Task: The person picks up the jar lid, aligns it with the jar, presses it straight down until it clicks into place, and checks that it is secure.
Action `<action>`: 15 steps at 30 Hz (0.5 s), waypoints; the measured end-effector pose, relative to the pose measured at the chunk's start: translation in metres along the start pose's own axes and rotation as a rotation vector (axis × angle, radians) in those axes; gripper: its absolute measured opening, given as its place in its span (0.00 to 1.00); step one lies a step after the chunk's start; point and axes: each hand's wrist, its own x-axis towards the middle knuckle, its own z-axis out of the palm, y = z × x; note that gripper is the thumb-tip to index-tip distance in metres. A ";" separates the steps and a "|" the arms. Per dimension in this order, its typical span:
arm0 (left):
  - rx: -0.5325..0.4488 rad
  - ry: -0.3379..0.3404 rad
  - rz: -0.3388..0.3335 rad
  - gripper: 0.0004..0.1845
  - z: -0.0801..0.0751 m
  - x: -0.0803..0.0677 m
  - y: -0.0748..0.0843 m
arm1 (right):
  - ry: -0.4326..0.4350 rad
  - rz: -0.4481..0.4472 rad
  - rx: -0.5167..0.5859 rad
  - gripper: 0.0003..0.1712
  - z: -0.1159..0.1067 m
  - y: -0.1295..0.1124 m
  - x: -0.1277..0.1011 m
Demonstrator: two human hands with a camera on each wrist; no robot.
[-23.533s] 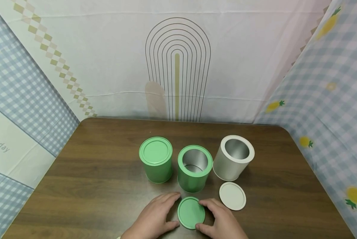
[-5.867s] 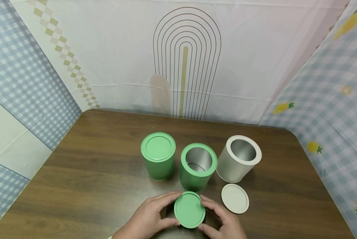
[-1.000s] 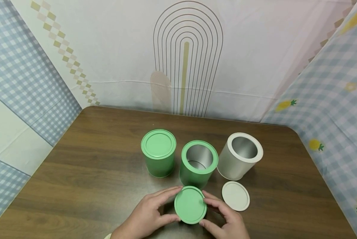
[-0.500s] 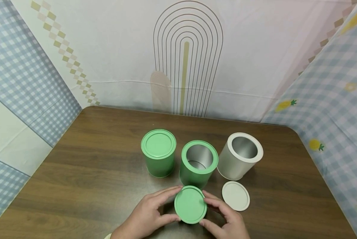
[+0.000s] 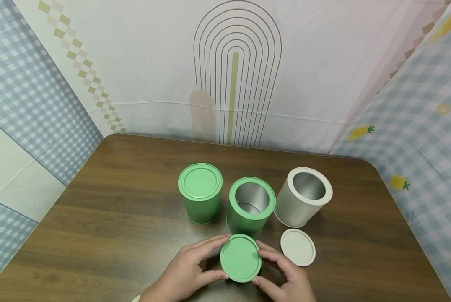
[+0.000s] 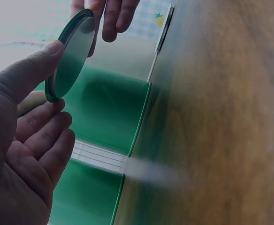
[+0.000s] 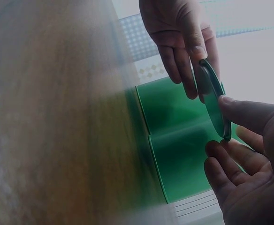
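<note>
Nearest to the person, the left hand (image 5: 184, 272) and the right hand (image 5: 287, 277) together hold a flat round green metal lid (image 5: 241, 258) by its rim; the fingers (image 6: 36, 70) of both hands pinch its edge, and the wrist views show it lifted above the wooden bench (image 5: 108, 235). The lid is just in front of the open green metal tin (image 5: 251, 206), not yet over its mouth, so I judge this tin as still waiting for closing. To the right of this open green tin, a round white lid (image 5: 298, 247) lies flat on the bench, and behind it the white tin (image 5: 302, 197) stands open too. To the left of the open green tin, a second green tin (image 5: 200, 192) already wears its lid.
</note>
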 end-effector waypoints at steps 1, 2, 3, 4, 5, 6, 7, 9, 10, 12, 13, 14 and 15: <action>-0.002 -0.001 -0.005 0.38 0.000 0.000 0.000 | 0.000 0.002 -0.001 0.33 0.000 0.000 0.000; 0.001 -0.001 -0.006 0.38 0.000 0.000 0.000 | 0.000 0.005 -0.002 0.33 0.000 0.000 0.000; 0.008 0.001 0.000 0.38 0.000 0.000 0.000 | 0.000 0.008 -0.003 0.33 0.000 -0.001 0.000; 0.004 0.002 -0.003 0.38 0.000 0.000 0.000 | -0.001 0.011 -0.003 0.33 0.001 -0.001 0.000; 0.006 0.003 0.001 0.38 0.000 0.000 0.000 | 0.000 0.014 -0.003 0.33 0.001 -0.001 0.000; 0.005 0.004 0.003 0.38 0.000 0.000 0.000 | 0.000 0.015 -0.002 0.33 0.001 -0.001 0.000; 0.011 0.007 0.010 0.38 0.000 0.000 0.000 | 0.001 0.016 -0.001 0.33 0.001 -0.001 0.000; 0.014 0.010 0.017 0.38 0.000 0.000 0.000 | 0.003 0.016 0.001 0.33 0.001 -0.001 0.000; 0.013 0.011 0.018 0.38 0.000 0.000 0.000 | 0.004 0.015 0.002 0.33 0.001 -0.001 0.000; 0.017 0.011 0.020 0.38 0.000 0.000 0.000 | 0.006 0.014 0.000 0.33 0.001 -0.002 0.000; 0.017 0.011 0.019 0.38 0.000 0.000 0.001 | 0.009 0.014 -0.007 0.33 0.001 -0.002 0.000; 0.012 0.009 0.014 0.38 0.000 0.000 0.001 | 0.013 0.014 -0.023 0.34 0.001 -0.002 0.000; 0.007 0.007 0.008 0.38 0.000 0.000 0.001 | 0.017 0.016 -0.038 0.34 0.001 -0.003 0.000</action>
